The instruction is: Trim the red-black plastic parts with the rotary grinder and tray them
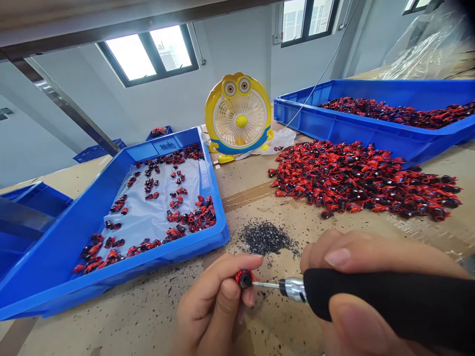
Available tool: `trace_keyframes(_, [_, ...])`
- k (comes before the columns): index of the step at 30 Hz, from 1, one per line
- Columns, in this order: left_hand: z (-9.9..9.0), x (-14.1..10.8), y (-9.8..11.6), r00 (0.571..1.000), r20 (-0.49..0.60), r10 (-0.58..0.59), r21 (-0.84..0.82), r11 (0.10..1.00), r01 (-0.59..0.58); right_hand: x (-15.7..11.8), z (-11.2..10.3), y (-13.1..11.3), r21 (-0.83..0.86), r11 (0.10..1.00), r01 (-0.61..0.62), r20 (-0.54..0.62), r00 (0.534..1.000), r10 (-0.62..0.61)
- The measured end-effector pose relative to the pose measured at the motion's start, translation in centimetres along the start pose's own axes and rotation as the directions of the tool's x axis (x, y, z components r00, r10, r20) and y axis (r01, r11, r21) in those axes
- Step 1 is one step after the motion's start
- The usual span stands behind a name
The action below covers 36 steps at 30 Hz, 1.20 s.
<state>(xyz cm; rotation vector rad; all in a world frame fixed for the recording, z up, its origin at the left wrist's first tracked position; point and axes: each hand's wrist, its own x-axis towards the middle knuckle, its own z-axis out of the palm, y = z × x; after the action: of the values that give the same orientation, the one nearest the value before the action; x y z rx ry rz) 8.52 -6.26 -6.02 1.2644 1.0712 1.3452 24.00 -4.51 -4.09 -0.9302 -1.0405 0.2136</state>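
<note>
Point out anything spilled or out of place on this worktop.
Black crumbs lie heaped loose beyond the left hand and strewn thinly across the worktop; they look like uncollected debris. Also, a pile of red-and-black parts sits directly on the worktop, beside the right blue tray rather than inside it.

L hand (6 o'clock) & R hand (4): tot. 2. Driver (4): qty 1. Held part (6): qty 1. L tray (8) & R tray (2): tot. 2. Edge bin (9): qty 1. Sm. crates (10): qty 2. Fan (12): qty 1. Windows (11, 1, 2): qty 3. Parts heap (3): qty 1; indiv. pcs. are too many to count. Shavings heap (5): qty 1.
</note>
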Motion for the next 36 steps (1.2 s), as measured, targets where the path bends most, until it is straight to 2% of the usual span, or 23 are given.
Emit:
trace_keyframes(2, [0.0, 0.0, 0.0, 1.000, 0.001, 0.003, -0.008, 1.000, -0.003, -0.2, 0.2, -0.1, -0.034, 0.999, -0.035, -0.049, 0.998, 0.033])
trace_keyframes(5, [0.1, 0.1, 0.0, 1.000, 0.000, 0.022, -0.009, 1.000, -0.022, -0.6, 0.6, -0.3, -0.055, 0.998, -0.021, -0.055, 0.998, 0.018])
trace_keyframes(10, [0.0, 0.3, 0.0, 0.998, 0.004, 0.061, 0.040, 0.997, -0.061, -1.2, 0.8, -0.5, -0.122, 0.988, -0.095, -0.104, 0.991, 0.082])
trace_keyframes(17, [0.0, 0.3, 0.0, 0.993, -0.009, 0.121, 0.086, 0.989, -0.120, -1.2, 0.1, -0.7, -0.179, 0.983, -0.049, 0.038, 0.998, 0.057])
trace_keyframes(20, [0.0, 0.4, 0.0, 0.993, 0.004, 0.116, 0.082, 0.990, -0.116, -1.0, -0.5, -0.6, -0.206, 0.978, 0.020, 0.092, 0.996, -0.002])
trace_keyframes(24, [0.0, 0.4, 0.1, 0.995, 0.015, 0.096, 0.089, 0.991, -0.097, -0.6, -0.9, -0.5, -0.198, 0.979, 0.050, 0.173, 0.985, -0.016])
trace_keyframes(28, [-0.1, 0.5, 0.1, 0.994, 0.021, 0.103, 0.103, 0.989, -0.105, -0.3, -0.7, -0.5, -0.184, 0.982, 0.034, 0.174, 0.985, -0.001])
trace_keyframes(32, [-0.1, 0.5, 0.2, 0.993, 0.026, 0.114, 0.133, 0.984, -0.116, -0.4, -0.8, -0.5, -0.217, 0.974, 0.065, 0.226, 0.974, -0.014])
trace_keyframes(36, [-0.1, 0.5, 0.0, 0.991, 0.033, 0.126, 0.127, 0.984, -0.129, -0.5, -1.3, -0.6, -0.270, 0.961, 0.066, 0.224, 0.975, -0.004])
